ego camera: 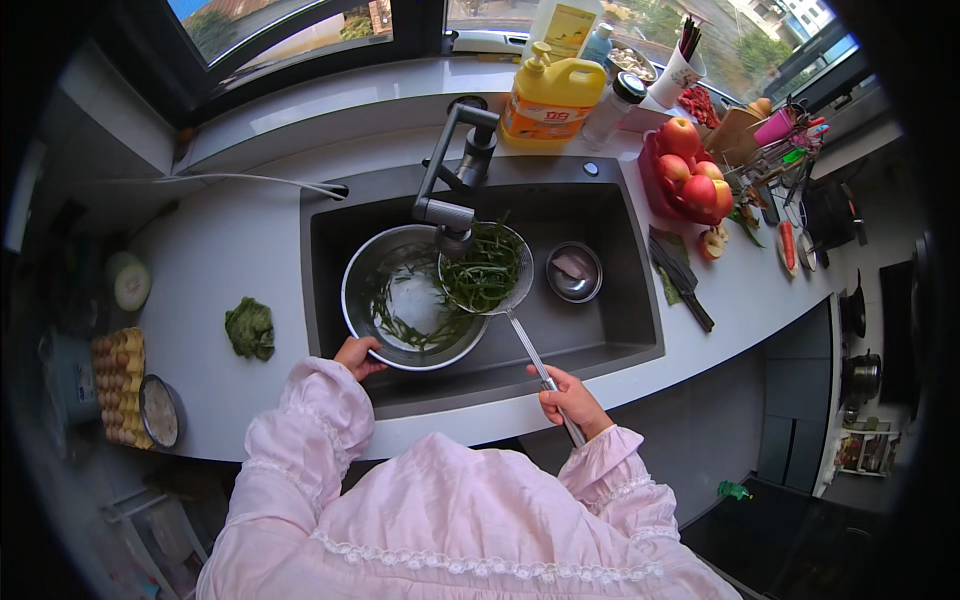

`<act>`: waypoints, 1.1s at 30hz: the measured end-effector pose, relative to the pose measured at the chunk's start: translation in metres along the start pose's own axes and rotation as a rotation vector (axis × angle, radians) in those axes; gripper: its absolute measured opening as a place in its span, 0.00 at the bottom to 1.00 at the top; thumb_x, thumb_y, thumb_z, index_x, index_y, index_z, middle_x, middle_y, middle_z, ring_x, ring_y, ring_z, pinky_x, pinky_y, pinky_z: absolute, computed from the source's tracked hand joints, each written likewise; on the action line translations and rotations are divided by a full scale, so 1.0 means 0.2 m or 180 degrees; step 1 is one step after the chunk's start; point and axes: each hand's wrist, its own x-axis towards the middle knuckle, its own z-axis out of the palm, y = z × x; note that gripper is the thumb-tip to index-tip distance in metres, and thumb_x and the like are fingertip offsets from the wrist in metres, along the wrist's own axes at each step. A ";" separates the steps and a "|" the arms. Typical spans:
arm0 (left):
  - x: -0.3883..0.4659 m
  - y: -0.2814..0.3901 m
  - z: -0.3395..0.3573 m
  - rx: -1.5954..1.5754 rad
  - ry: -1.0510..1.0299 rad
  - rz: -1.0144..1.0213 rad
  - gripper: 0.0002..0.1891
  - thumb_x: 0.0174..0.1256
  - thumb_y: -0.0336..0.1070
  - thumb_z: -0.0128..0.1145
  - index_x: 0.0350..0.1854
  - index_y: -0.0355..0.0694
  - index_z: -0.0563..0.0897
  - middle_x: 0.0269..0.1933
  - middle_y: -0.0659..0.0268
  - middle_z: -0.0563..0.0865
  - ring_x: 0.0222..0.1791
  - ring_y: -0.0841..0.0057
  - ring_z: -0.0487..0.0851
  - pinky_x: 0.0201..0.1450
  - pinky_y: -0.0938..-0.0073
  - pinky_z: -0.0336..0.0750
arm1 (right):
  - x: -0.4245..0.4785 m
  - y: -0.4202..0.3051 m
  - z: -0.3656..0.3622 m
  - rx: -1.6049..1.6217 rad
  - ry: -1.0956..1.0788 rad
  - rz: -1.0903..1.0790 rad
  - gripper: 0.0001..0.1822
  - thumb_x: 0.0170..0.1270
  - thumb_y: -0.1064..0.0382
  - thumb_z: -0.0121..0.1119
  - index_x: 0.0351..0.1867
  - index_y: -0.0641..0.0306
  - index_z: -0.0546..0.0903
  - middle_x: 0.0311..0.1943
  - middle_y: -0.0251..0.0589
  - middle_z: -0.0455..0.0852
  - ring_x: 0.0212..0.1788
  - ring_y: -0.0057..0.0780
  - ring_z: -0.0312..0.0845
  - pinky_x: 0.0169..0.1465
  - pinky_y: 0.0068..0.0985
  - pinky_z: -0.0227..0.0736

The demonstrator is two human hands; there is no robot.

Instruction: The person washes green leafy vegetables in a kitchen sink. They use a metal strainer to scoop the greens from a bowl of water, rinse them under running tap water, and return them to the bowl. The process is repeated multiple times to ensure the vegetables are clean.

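My left hand [360, 357] grips the near-left rim of a large metal basin [352, 300] in the dark sink. Water and loose green strips [424, 334] of a vegetable are in the basin. In my right hand [574, 401] is the long handle of a wire-mesh skimmer [525, 341]. Its mesh bowl, heaped with green vegetable strips [484, 274], overlaps the basin's right side. The black faucet [454, 217] hangs above both and hides part of the skimmer's left edge. A small metal bowl [575, 289] with a pale pink piece in it sits to the right in the sink.
Beside the sink's right rim lie a dark-bladed knife [679, 281] and a red basket [651, 169] of apples. A yellow detergent jug [551, 97] stands behind the faucet. On the left counter are a green cloth [250, 328], a tray of eggs [120, 386] and a bowl [160, 411].
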 end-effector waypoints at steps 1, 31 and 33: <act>0.00 0.00 0.01 0.0001 0.0034 0.0057 0.11 0.53 0.27 0.50 0.40 0.36 0.75 0.32 0.60 0.82 0.28 0.69 0.82 0.28 0.70 0.80 | -0.01 -0.01 0.00 0.0004 0.0030 -0.0009 0.27 0.57 0.73 0.50 0.61 0.65 0.65 0.15 0.28 0.69 0.13 0.14 0.62 0.18 0.13 0.57; -0.84 0.09 0.10 -0.0256 0.0779 0.0762 0.09 0.50 0.26 0.50 0.34 0.33 0.77 0.28 0.59 0.82 0.23 0.68 0.82 0.25 0.70 0.80 | -0.12 0.00 -0.32 -0.0372 -0.0443 0.0061 0.28 0.56 0.73 0.51 0.62 0.66 0.64 0.14 0.28 0.67 0.12 0.16 0.62 0.18 0.15 0.58; -0.91 0.06 0.11 -0.0256 0.0847 0.0729 0.09 0.50 0.26 0.50 0.34 0.33 0.77 0.28 0.59 0.82 0.23 0.68 0.82 0.25 0.70 0.80 | -0.11 0.01 -0.34 -0.0376 -0.0539 0.0108 0.29 0.56 0.73 0.50 0.62 0.65 0.64 0.14 0.29 0.66 0.12 0.17 0.61 0.17 0.15 0.56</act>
